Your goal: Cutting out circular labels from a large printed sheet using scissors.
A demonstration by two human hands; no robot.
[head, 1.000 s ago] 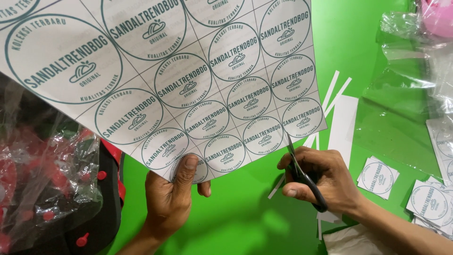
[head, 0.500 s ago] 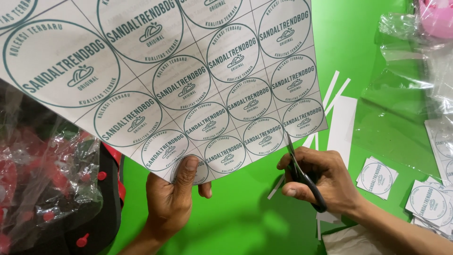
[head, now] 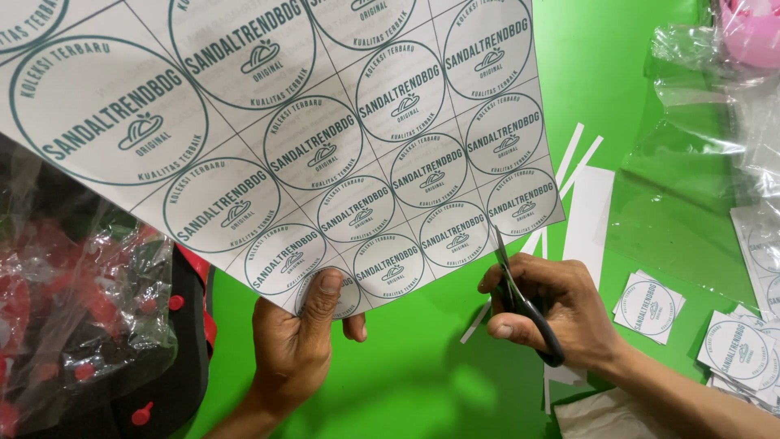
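A large white sheet (head: 268, 122) printed with a grid of dark green round labels fills the upper left of the head view. My left hand (head: 305, 345) pinches its near edge, thumb on top of a label. My right hand (head: 561, 313) grips black-handled scissors (head: 516, 289), whose blades point up into the sheet's near right edge, between two labels.
A green surface (head: 422, 382) lies under everything. Cut square labels (head: 647, 302) and a second small pile (head: 743, 354) lie at the right. White paper strips (head: 587, 215) lie beyond the scissors. Clear plastic bags (head: 699, 122) sit at right; red-and-black items in plastic (head: 81, 325) at left.
The sheet has shifted slightly toward the left and the scissors stay at its near edge; both hands hold almost the same places.
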